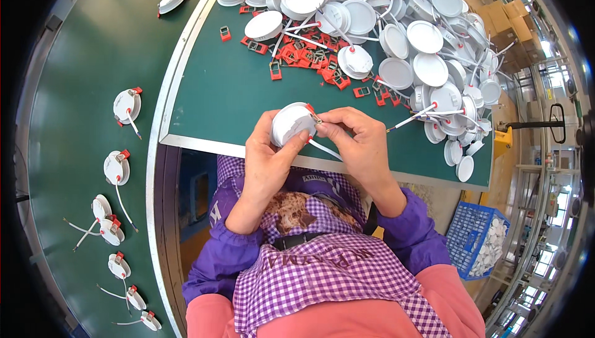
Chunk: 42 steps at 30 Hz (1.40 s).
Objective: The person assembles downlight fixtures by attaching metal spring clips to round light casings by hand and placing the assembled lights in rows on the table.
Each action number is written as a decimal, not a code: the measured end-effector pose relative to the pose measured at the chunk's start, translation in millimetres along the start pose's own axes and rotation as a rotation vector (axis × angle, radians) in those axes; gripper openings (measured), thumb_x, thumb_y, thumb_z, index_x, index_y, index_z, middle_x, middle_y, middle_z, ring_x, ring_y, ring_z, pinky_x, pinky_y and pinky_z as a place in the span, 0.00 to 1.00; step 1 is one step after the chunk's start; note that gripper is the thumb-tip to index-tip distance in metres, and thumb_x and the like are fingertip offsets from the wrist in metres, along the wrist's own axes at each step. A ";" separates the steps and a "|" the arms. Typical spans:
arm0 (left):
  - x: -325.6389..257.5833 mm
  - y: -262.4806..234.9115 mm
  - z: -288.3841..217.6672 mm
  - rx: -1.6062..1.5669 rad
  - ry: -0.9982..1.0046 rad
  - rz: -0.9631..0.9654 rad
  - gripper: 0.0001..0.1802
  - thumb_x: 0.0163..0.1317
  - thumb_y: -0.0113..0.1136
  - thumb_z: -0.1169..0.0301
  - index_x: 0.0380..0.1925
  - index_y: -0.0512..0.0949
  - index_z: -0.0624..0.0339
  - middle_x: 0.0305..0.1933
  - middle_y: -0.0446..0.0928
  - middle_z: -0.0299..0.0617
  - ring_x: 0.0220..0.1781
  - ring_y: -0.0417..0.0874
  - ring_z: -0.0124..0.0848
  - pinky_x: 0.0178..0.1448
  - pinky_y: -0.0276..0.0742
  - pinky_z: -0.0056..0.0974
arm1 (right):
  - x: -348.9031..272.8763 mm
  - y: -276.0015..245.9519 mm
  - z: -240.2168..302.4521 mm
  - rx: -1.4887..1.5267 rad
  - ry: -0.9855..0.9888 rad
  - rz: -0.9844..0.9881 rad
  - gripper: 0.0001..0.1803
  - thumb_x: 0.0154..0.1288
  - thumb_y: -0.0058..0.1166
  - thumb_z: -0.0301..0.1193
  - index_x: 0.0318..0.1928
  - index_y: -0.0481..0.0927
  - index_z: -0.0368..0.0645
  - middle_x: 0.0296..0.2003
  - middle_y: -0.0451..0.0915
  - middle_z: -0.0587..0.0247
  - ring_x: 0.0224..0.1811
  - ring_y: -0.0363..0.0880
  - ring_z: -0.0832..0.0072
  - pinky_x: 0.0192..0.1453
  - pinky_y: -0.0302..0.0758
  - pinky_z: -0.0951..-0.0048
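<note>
Both hands (310, 136) grip one white lamp disc (291, 123); blue basket (466, 226) holds more.

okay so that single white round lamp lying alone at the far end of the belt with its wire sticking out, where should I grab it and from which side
Probably by its round rim, fingers on opposite edges, coming straight down from above. The lone white round lamp lies flat on the green conveyor belt with nothing touching it. Avoid the side with the red spring clip and the thin wire running off it; gripping there would likely snag or tilt it.

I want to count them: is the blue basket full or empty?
Partly full: the blue basket on the floor holds a heap of white round lights on one side.
</note>
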State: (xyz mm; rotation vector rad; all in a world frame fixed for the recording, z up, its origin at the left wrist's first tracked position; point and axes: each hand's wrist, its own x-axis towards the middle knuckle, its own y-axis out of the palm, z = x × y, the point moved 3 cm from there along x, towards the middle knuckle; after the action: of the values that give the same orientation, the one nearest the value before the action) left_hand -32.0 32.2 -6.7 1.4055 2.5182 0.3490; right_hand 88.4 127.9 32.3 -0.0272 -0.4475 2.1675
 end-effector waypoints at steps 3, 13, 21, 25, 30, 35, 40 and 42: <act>3.0 -2.2 1.5 0.013 0.012 0.026 0.18 0.61 0.64 0.76 0.50 0.72 0.66 0.46 0.79 0.41 0.46 0.81 0.27 0.49 0.80 0.31 | -0.1 1.4 -4.3 0.051 0.058 -0.015 0.06 0.57 0.61 0.22 0.36 0.84 0.34 0.30 0.83 0.59 0.30 0.81 0.77 0.35 0.75 0.77; -0.6 -2.6 4.0 -0.060 -0.059 0.114 0.17 0.60 0.64 0.76 0.49 0.72 0.64 0.45 0.79 0.39 0.47 0.80 0.25 0.50 0.77 0.30 | -0.4 -4.9 -17.9 0.145 0.212 0.030 0.18 0.54 0.65 0.22 0.47 0.78 0.34 0.36 0.83 0.58 0.38 0.81 0.77 0.41 0.77 0.77; -4.7 -0.3 -6.4 -0.075 -0.059 0.198 0.16 0.61 0.63 0.78 0.49 0.73 0.64 0.45 0.78 0.37 0.47 0.78 0.23 0.50 0.76 0.29 | 0.0 -11.2 -6.5 0.371 0.353 0.134 0.25 0.54 0.66 0.22 0.53 0.73 0.33 0.41 0.83 0.53 0.45 0.81 0.75 0.50 0.78 0.73; -11.3 -0.1 0.7 -0.163 -0.131 0.165 0.16 0.60 0.63 0.77 0.48 0.73 0.64 0.44 0.78 0.37 0.45 0.78 0.23 0.50 0.76 0.30 | -6.4 -7.0 -12.5 0.308 0.349 0.096 0.23 0.53 0.67 0.23 0.50 0.76 0.33 0.41 0.84 0.55 0.43 0.81 0.75 0.49 0.77 0.74; -3.1 -11.7 -7.1 0.163 -0.130 0.233 0.13 0.56 0.67 0.76 0.40 0.76 0.64 0.37 0.80 0.36 0.38 0.79 0.22 0.43 0.76 0.30 | -6.1 -9.3 -11.7 0.246 0.279 0.262 0.20 0.53 0.67 0.25 0.48 0.79 0.36 0.38 0.84 0.60 0.40 0.81 0.76 0.48 0.77 0.73; 5.7 -16.1 -23.7 0.511 -0.190 0.318 0.13 0.53 0.67 0.77 0.39 0.76 0.65 0.35 0.79 0.35 0.36 0.77 0.21 0.41 0.75 0.29 | 15.5 -25.4 -2.9 -0.107 0.130 0.297 0.16 0.55 0.65 0.26 0.45 0.82 0.38 0.38 0.84 0.62 0.38 0.81 0.76 0.46 0.75 0.74; 9.3 -48.0 -16.3 -0.181 -0.244 -0.004 0.22 0.58 0.63 0.80 0.52 0.68 0.65 0.43 0.80 0.45 0.44 0.83 0.32 0.52 0.81 0.38 | 43.0 -62.8 -48.6 -0.788 -0.199 -0.028 0.07 0.57 0.54 0.23 0.36 0.82 0.37 0.34 0.80 0.56 0.37 0.79 0.58 0.42 0.76 0.60; 7.1 -45.8 -17.3 -0.298 -0.270 -0.039 0.22 0.58 0.63 0.80 0.51 0.68 0.64 0.43 0.79 0.45 0.45 0.83 0.33 0.52 0.82 0.39 | 47.6 -64.0 -55.3 -1.059 -0.325 0.006 0.06 0.55 0.53 0.23 0.33 0.81 0.38 0.36 0.76 0.55 0.41 0.76 0.60 0.44 0.75 0.62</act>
State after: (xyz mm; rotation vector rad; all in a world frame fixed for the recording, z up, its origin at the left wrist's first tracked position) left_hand -77.8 13.3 -5.6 1.1988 2.1692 0.4705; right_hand 119.9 216.5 8.4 -0.2594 -1.7218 1.7052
